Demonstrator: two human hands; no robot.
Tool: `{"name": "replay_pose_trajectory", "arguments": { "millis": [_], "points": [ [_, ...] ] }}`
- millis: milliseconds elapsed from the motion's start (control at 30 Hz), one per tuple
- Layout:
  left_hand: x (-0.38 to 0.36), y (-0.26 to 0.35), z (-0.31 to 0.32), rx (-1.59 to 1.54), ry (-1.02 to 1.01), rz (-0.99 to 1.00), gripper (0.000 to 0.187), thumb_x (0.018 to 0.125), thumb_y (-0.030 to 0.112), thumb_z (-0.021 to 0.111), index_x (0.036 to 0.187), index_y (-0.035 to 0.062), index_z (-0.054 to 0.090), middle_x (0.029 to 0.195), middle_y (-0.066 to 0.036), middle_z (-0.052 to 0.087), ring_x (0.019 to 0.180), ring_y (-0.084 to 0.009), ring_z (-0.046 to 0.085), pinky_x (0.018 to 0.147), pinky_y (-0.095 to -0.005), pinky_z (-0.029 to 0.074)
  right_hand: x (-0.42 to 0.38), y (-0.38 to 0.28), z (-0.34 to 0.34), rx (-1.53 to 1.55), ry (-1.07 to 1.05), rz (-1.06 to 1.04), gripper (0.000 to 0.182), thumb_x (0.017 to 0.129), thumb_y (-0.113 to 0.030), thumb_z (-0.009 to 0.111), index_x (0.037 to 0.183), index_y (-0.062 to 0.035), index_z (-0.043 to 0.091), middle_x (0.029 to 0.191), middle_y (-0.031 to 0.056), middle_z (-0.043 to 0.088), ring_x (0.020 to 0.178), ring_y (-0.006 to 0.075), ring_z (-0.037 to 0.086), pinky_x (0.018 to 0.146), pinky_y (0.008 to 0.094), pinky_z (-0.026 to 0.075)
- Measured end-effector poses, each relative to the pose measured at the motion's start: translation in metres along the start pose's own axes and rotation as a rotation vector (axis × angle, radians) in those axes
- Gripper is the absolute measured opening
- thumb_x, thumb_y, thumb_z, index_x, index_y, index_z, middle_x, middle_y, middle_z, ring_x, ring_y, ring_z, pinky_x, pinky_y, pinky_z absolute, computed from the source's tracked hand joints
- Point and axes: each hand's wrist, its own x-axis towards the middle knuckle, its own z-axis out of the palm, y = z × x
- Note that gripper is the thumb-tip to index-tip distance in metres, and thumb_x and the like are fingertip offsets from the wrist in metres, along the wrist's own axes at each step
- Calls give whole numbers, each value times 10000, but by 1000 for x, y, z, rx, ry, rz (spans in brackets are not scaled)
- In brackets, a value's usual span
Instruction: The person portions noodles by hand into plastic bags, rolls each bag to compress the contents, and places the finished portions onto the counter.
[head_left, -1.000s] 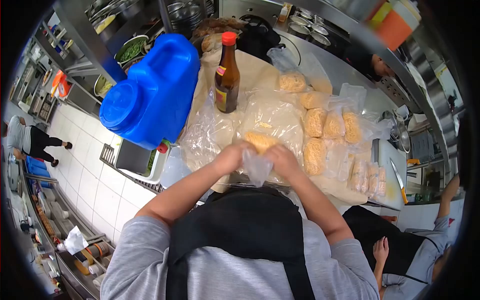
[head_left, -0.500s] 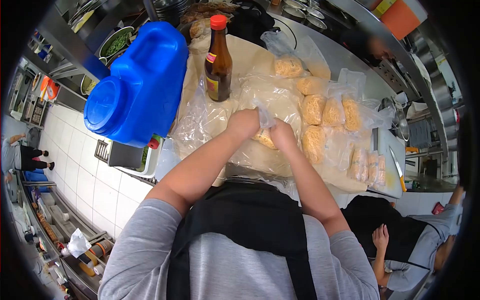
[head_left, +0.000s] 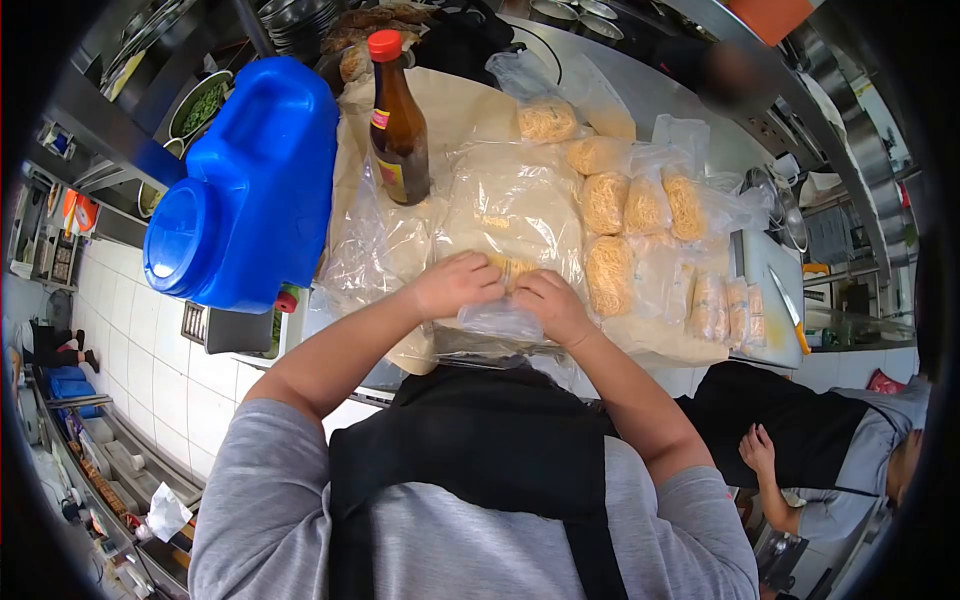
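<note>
A clear plastic bag of noodles (head_left: 512,268) lies in front of my body, its loose end (head_left: 500,320) spread toward my apron. My left hand (head_left: 460,285) grips the bag's left side with curled fingers. On the right side, my right hand (head_left: 548,303) pinches the same bag, fingertips close to the left hand's. Both hands partly cover the noodles. Beneath them is a large clear plastic sheet or bag (head_left: 515,200) on brown paper (head_left: 465,105). Just right of my right hand sits a filled noodle bag (head_left: 609,275).
A brown bottle with a red cap (head_left: 400,130) and a blue jug (head_left: 255,180) stand left. Several noodle bags (head_left: 605,203) lie right, near a knife (head_left: 788,305) on a cutting board (head_left: 752,262). Another person (head_left: 800,430) is at the lower right.
Both hands have come down closer to my body. The bag's gathered end, earlier held up between my hands, now lies flattened toward me. The camera view has shifted slightly.
</note>
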Motion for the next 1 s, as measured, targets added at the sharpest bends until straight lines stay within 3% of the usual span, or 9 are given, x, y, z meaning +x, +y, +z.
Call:
{"name": "replay_pose_trajectory", "arguments": {
  "millis": [100, 133, 200, 367, 500, 567, 733, 800, 1000],
  "points": [
    [-5, 6, 13, -215, 96, -94, 115, 806, 174, 655, 867, 96, 597, 866, -76, 580, 852, -282, 593, 749, -355, 489, -1, 6, 9, 152, 25, 227, 116, 858, -173, 663, 936, -88, 673, 875, 95, 666, 835, 286, 648, 770, 388, 530],
    [-1, 9, 13, -343, 112, -407, 129, 849, 195, 657, 874, 78, 609, 860, -95, 603, 814, -305, 606, 732, -372, 496, 8, 0, 6, 154, 24, 227, 116, 858, -173, 663, 936, -88, 673, 875, 95, 666, 835, 286, 648, 770, 388, 530],
    [7, 9, 12, -462, 124, -721, 161, 892, 216, 660, 881, 60, 620, 854, -114, 627, 776, -329, 619, 715, -388, 503, 28, -9, 0, 545, 60, 910, 157, 939, -194, 619, 922, -40, 639, 785, 162, 663, 726, 344, 642, 702, 422, 534],
    [27, -19, 21, -439, -50, -1061, 231, 923, 263, 656, 936, 34, 624, 869, -153, 676, 686, -383, 643, 638, -433, 502, 29, 8, 17, 139, 75, 926, 227, 968, -230, 599, 911, -11, 616, 737, 214, 651, 684, 401, 641, 653, 460, 512],
    [44, -6, 2, -75, -163, -999, 264, 933, 294, 627, 1013, 43, 612, 974, -154, 689, 831, -345, 672, 766, -458, 510, 35, 14, 16, 17, -100, 963, 254, 959, -284, 588, 962, -30, 603, 853, 254, 673, 833, 457, 651, 723, 532, 506],
    [44, 8, -1, 95, 0, -537, 347, 915, 287, 650, 1178, 76, 570, 1094, -95, 643, 1005, -318, 627, 865, -428, 478, 34, 18, 18, -6, -105, 939, 253, 957, -285, 585, 985, -34, 603, 853, 253, 675, 828, 463, 649, 727, 538, 504],
    [20, 26, 20, -97, -16, -523, 409, 920, 335, 640, 1242, 95, 565, 1178, -101, 597, 1124, -301, 574, 944, -425, 428, 29, 18, 6, 56, -166, 979, 261, 936, -278, 601, 1044, -40, 610, 976, 235, 683, 933, 441, 644, 799, 506, 506],
    [21, 23, 17, -66, -8, -479, 432, 918, 351, 641, 1258, 95, 566, 1175, -108, 598, 1120, -306, 577, 943, -430, 430, 25, 16, 6, -33, 120, 715, 272, 906, -282, 630, 1052, -52, 624, 1112, 202, 648, 1049, 396, 607, 874, 473, 490],
    [46, 16, -3, -132, -429, -600, 580, 766, 463, 772, 1158, 69, 606, 1067, -159, 639, 1023, -347, 627, 915, -470, 462, 20, 2, -5, 82, -229, 445, 446, 851, -331, 691, 1159, -25, 585, 1091, 181, 611, 1065, 378, 586, 914, 471, 469]
  ]
}}
